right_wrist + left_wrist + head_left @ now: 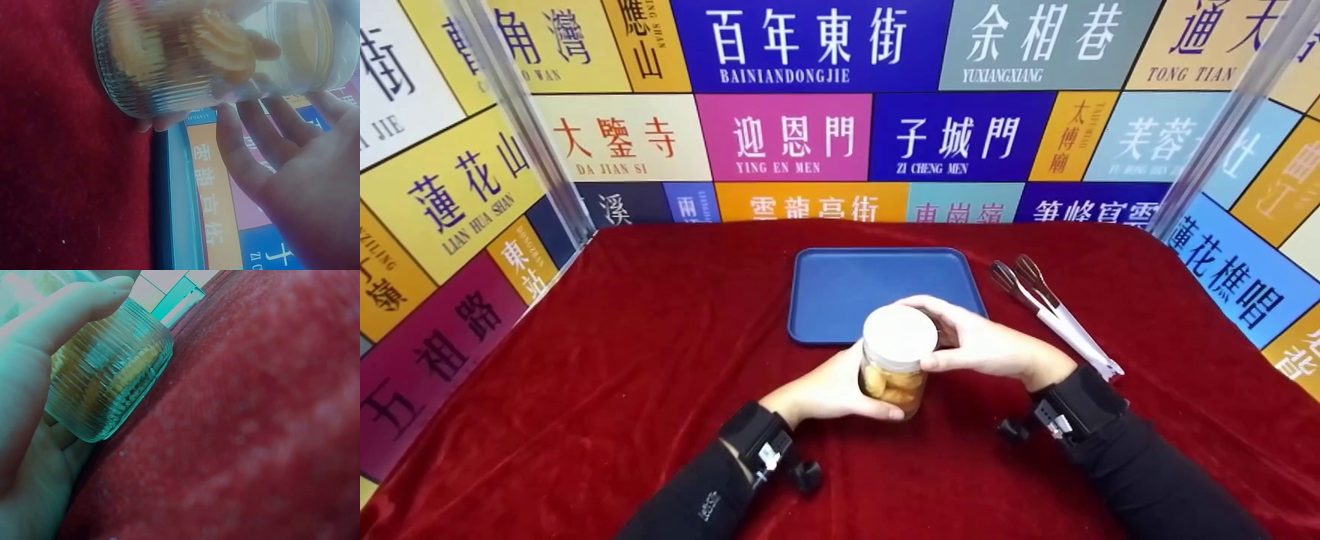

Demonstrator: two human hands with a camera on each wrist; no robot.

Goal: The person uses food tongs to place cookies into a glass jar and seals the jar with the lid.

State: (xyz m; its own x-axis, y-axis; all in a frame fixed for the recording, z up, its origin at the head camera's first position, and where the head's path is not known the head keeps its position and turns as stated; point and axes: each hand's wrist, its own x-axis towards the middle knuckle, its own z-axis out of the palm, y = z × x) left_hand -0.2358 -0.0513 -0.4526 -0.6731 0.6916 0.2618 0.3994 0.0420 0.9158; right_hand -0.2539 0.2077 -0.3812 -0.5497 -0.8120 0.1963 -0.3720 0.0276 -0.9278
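A ribbed glass jar (894,386) with a white lid (900,334) stands tilted a little in front of the blue tray. Pale golden swirled cookies (224,46) show through its glass. My left hand (829,386) grips the jar's body low down, its thumb (84,312) across the near side and the other fingers partly hidden behind the glass. With my right hand (982,337) I hold the lid from the right, thumb at its near edge and fingers round the back. In the right wrist view those fingers curve up to the jar's neck.
The blue tray (877,281) lies behind the jar on a red velvet cloth (660,360). Tongs (1061,319) with white handles and brown tips rest to the tray's right. Colourful sign panels (780,139) and clear upright posts (521,112) border the table.
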